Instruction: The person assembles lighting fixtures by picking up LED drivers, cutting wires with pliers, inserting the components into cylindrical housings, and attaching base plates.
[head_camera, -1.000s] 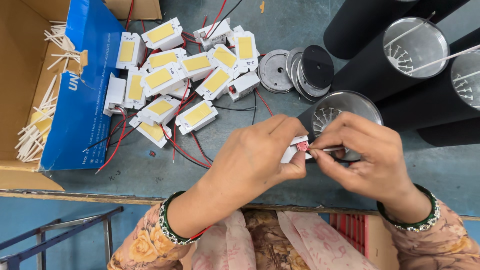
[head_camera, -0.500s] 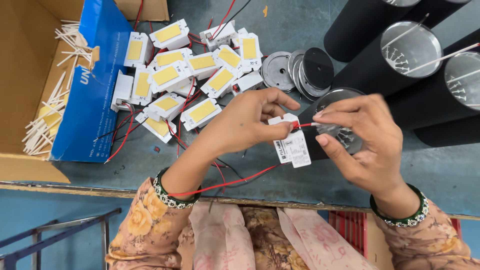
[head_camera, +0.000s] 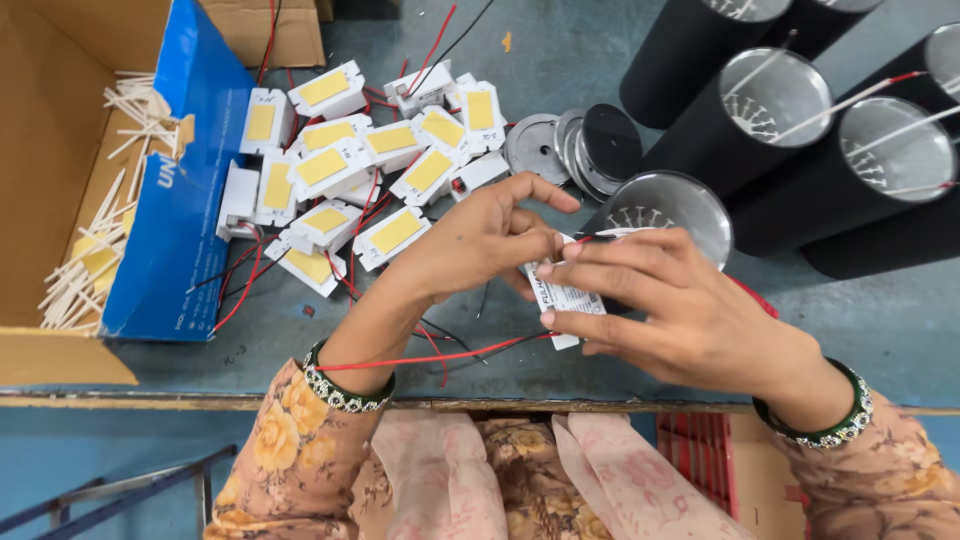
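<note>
- My left hand and right hand both pinch the small white module at the frame's centre.
- A red wire trails from it toward lower left.
- White modules with yellow faces are piled at upper left.
- Black tubes stand at upper right.

Matt black tubes, shiny metal discs, brown cardboard box

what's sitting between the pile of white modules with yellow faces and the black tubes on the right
In the head view, a small stack of round metal and black discs lies on the table between the white modules and the black tubes.
</note>
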